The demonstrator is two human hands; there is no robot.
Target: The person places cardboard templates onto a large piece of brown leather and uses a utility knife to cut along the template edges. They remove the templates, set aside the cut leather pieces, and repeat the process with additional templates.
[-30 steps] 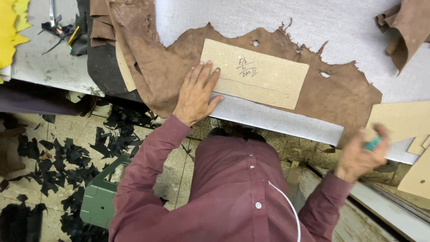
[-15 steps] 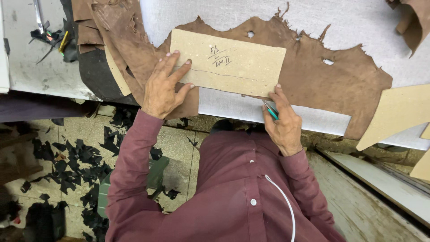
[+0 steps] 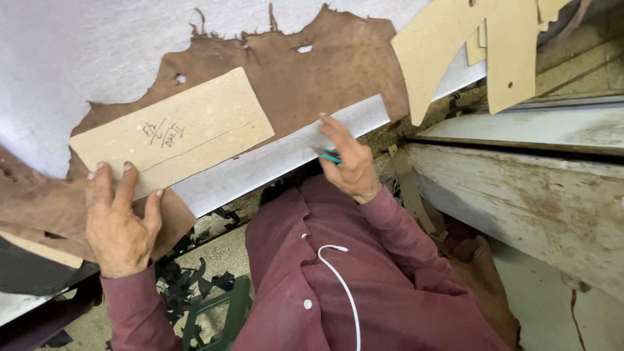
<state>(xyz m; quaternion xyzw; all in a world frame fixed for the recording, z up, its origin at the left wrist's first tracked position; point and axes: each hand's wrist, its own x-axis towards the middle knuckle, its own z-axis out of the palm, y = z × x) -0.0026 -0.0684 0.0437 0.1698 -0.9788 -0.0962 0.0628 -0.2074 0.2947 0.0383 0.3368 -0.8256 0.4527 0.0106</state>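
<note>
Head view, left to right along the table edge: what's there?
Left hand → rectangular tan cardboard template → right hand holding a green-handled tool → hanging tan cardboard pattern pieces

— What sort of place is this?

— A leather-cutting workshop. A ragged brown hide (image 3: 338, 71) lies spread on a grey cutting table (image 3: 97, 45).

— Anything else?

— On the hide rests a rectangular cardboard pattern (image 3: 175, 133); more cardboard templates (image 3: 455, 45) lie just past its right edge. Below the hide, dark offcuts (image 3: 188, 279) litter the concrete floor (image 3: 221, 250).
</note>
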